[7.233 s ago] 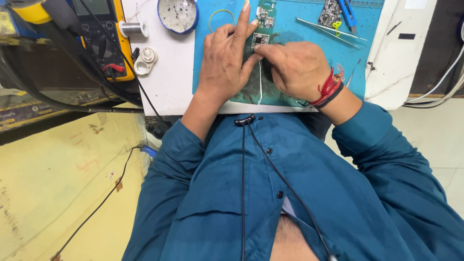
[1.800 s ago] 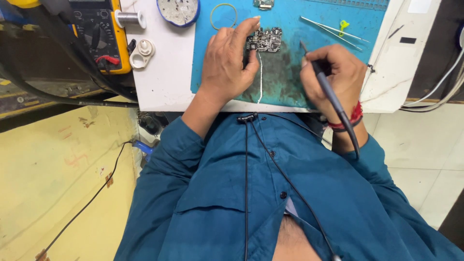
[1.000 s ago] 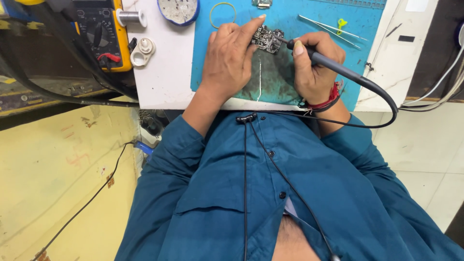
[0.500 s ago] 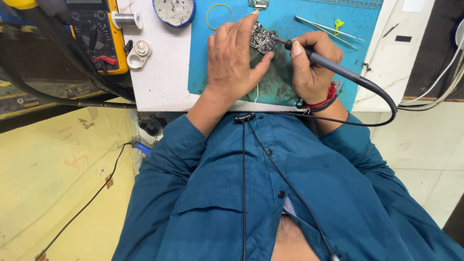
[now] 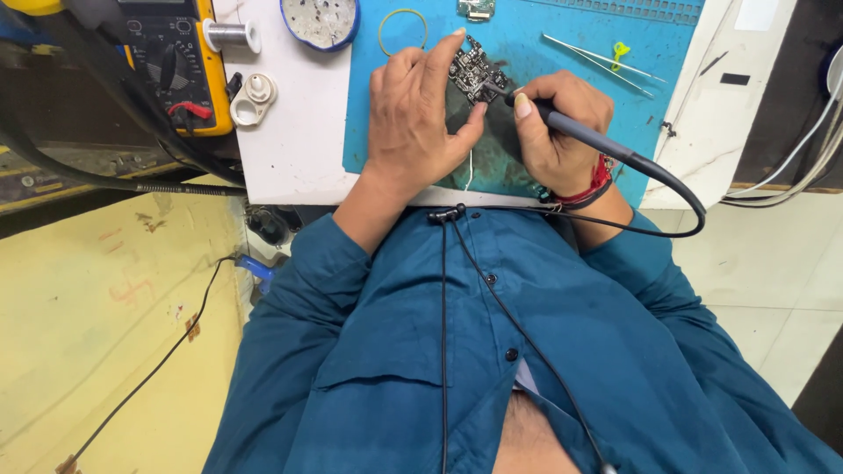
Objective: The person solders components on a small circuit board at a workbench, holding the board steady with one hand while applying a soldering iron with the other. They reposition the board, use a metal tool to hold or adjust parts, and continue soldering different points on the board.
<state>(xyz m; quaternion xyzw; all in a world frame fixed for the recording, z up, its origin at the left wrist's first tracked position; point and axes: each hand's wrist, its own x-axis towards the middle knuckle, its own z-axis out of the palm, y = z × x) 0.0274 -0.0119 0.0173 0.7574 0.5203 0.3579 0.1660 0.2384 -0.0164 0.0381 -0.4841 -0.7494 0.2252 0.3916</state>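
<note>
Bright turquoise rubber work mat point(image 5: 562, 22) covers the white tabletop point(image 5: 299, 132), smudged dark grey-black at its middle. On that smudge, a small black circuit board point(image 5: 472, 70) speckled silver. Slim black soldering iron point(image 5: 571, 130) with a black cord. Red thread bracelet point(image 5: 597, 180) at the wrist, teal-blue shirt point(image 5: 439, 351) with dark buttons. Toward the table's left edge: yellow-and-black multimeter point(image 5: 180, 61) with red plug, silvery solder spool point(image 5: 230, 35), blue-rimmed round tin point(image 5: 320, 19) stained grey. Thin yellow ring point(image 5: 403, 15), neon-yellow clip point(image 5: 620, 54), steel tweezers point(image 5: 597, 63) along the far edge.
</note>
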